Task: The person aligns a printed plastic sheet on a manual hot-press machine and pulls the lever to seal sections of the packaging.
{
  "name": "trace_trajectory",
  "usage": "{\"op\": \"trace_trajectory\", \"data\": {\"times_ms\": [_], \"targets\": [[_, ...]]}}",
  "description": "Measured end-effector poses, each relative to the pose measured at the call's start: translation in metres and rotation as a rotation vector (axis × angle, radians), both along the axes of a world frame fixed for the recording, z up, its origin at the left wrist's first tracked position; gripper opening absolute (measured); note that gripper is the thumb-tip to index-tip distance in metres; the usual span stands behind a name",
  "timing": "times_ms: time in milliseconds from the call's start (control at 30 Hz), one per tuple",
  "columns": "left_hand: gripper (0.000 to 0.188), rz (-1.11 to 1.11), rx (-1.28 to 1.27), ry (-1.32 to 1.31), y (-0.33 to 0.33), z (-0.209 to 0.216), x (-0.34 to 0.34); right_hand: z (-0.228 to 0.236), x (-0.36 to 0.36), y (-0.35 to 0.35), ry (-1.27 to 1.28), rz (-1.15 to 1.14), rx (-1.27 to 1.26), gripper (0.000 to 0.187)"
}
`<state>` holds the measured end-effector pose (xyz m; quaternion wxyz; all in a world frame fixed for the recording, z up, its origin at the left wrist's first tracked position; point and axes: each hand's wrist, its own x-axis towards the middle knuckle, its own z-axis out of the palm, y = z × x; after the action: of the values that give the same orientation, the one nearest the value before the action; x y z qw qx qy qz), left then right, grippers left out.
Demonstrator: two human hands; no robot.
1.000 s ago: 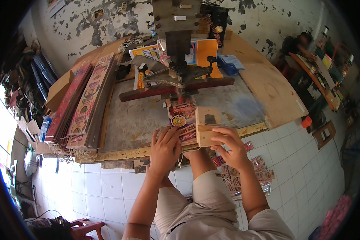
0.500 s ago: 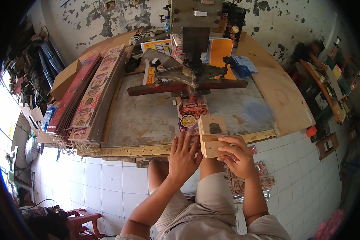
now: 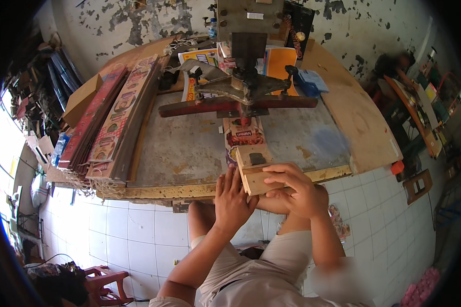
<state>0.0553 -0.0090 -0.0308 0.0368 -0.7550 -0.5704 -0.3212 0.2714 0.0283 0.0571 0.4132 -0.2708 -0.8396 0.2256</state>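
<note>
My right hand [image 3: 298, 192] grips a pale layered wooden block [image 3: 256, 157] with a dark patch on top, over the near edge of the table. The block covers the lower part of a colourful printed sheet [image 3: 244, 132], which lies under the press. My left hand [image 3: 232, 202] is just left of the block, fingers stretched forward at the sheet's near end. Whether its fingertips press on the sheet or touch the block I cannot tell. Above the sheet hangs the dark metal press head with a red crossbar [image 3: 200, 106].
Stacks of long printed cardboard strips [image 3: 123, 107] lie along the table's left side. Behind the press are coloured printed sheets [image 3: 281, 59] and a blue plastic packet [image 3: 312, 82]. A red stool [image 3: 105, 284] stands at lower left. At far right a person works by another table [image 3: 415, 110].
The wooden block has moved left with my right hand and now covers the sheet's round yellow emblem. My right knee has swung outward. My left hand has barely moved.
</note>
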Motion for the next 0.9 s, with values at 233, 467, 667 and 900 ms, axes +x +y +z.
{"op": "trace_trajectory", "data": {"times_ms": [233, 467, 667, 900], "targets": [[0.056, 0.037, 0.020, 0.031, 0.001, 0.000, 0.003, -0.016, -0.021, 0.061, -0.067, -0.033, 0.012, 0.033], [0.057, 0.030, 0.028, 0.021, 0.003, 0.002, 0.003, -0.037, -0.037, 0.115, -0.104, -0.078, 0.051, 0.031], [0.058, 0.043, 0.003, 0.018, 0.002, 0.001, 0.003, -0.040, -0.042, 0.115, -0.075, -0.081, 0.046, 0.033], [0.058, 0.044, -0.005, -0.009, 0.002, 0.002, 0.005, -0.041, -0.041, 0.114, -0.082, -0.089, 0.055, 0.032]]}}
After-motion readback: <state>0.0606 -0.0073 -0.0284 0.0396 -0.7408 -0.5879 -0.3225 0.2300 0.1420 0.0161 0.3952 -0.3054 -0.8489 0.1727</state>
